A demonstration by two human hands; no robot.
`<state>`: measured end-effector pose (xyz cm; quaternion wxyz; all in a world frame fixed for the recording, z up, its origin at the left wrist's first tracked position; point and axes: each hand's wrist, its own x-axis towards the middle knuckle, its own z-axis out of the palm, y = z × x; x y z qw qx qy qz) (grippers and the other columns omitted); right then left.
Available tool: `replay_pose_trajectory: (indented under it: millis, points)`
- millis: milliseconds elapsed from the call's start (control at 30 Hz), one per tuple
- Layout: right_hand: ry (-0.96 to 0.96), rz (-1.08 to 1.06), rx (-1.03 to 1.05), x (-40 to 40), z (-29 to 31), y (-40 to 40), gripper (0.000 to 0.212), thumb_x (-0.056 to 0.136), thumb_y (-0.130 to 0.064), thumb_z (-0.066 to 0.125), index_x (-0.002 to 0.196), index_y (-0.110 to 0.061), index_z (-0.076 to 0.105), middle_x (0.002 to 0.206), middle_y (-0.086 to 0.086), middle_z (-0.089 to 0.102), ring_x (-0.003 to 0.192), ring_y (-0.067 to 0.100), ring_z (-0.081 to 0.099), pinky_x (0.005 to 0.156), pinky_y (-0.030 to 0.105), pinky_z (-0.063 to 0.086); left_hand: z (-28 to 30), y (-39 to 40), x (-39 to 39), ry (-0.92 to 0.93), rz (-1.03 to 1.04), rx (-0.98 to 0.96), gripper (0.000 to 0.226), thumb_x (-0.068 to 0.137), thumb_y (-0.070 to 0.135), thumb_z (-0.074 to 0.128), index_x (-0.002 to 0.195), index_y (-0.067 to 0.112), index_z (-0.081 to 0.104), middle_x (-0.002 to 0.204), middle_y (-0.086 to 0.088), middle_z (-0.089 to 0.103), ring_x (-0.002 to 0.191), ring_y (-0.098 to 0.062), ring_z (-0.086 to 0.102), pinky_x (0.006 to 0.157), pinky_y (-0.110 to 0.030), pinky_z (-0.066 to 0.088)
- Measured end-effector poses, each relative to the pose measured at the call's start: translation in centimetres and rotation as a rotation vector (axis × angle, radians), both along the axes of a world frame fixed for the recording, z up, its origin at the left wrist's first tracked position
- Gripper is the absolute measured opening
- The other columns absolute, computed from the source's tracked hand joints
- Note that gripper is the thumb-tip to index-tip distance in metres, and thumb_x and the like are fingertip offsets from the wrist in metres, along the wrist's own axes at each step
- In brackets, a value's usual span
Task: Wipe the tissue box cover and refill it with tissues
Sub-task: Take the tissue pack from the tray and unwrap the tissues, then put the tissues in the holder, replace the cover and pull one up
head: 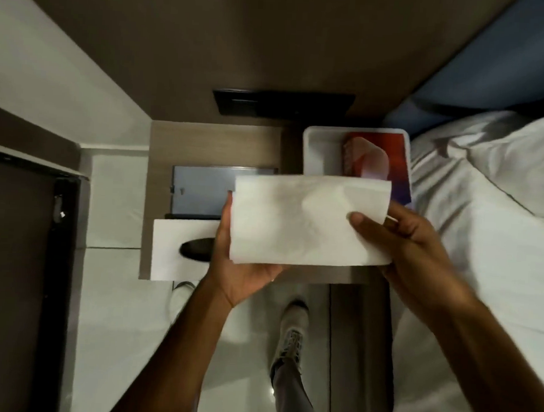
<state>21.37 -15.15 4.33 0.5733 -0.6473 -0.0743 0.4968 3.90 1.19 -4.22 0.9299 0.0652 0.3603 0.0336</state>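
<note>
I hold a flat white stack of tissues (307,220) level above the bedside table, both hands on it. My left hand (239,267) supports its left end from below. My right hand (410,244) pinches its right end, thumb on top. The white tissue box cover (174,232) with a dark oval slot lies on the table's front left corner, partly hidden by my left hand. A grey rectangular panel (199,189) lies just behind it.
A white tray (317,154) holding a red packet (380,154) stands at the table's back right. A black switch panel (282,104) is on the wall behind. The white bed (483,232) is to the right, a dark door frame (57,257) to the left, my shoe (292,329) on the floor.
</note>
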Motion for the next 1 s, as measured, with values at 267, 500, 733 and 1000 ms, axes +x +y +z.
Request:
replay_pose_trajectory:
  millis: [267,500,733,1000]
  points:
    - [-0.146,0.025,-0.287,-4.8,-7.6,8.6,0.032,0.093,-0.022,0.070,0.123,-0.027,0.062,0.109,-0.005,0.072,0.093,0.011,0.073,0.066,0.022,0.061,-2.1,9.5,-5.5,0.240,-0.147,0.232,0.056,0.090,0.053,0.061,0.137,0.022,0.061,0.134,-0.013,0.067,0.125,-0.038,0.062,0.101,-0.067,0.048]
    - [-0.254,-0.026,-0.419,-6.2,-14.7,16.5,0.034,0.093,-0.017,0.070,0.126,-0.016,0.065,0.116,0.005,0.073,0.106,0.026,0.070,0.094,0.048,0.058,-5.3,15.4,-5.7,0.728,-0.168,0.834,0.035,0.087,0.009,0.074,0.121,0.016,0.068,0.099,0.004,0.075,0.107,-0.025,0.071,0.098,-0.044,0.058]
    - [-0.451,0.032,-0.638,-6.4,-18.6,18.6,0.045,0.090,-0.033,0.072,0.131,-0.019,0.061,0.123,0.006,0.070,0.111,0.023,0.065,0.087,0.027,0.050,-9.3,17.1,-4.2,0.909,-0.357,1.053,0.038,0.087,0.018,0.072,0.124,0.018,0.068,0.105,0.001,0.072,0.088,-0.011,0.064,0.081,-0.020,0.050]
    - [-0.566,0.091,-0.715,-6.8,-18.5,18.6,0.044,0.093,-0.025,0.066,0.134,-0.012,0.059,0.128,0.009,0.069,0.116,0.028,0.066,0.096,0.032,0.051,-9.0,16.0,-3.0,0.807,-0.433,1.144,0.049,0.092,0.007,0.063,0.140,0.005,0.055,0.132,-0.009,0.065,0.118,-0.020,0.065,0.101,-0.028,0.050]
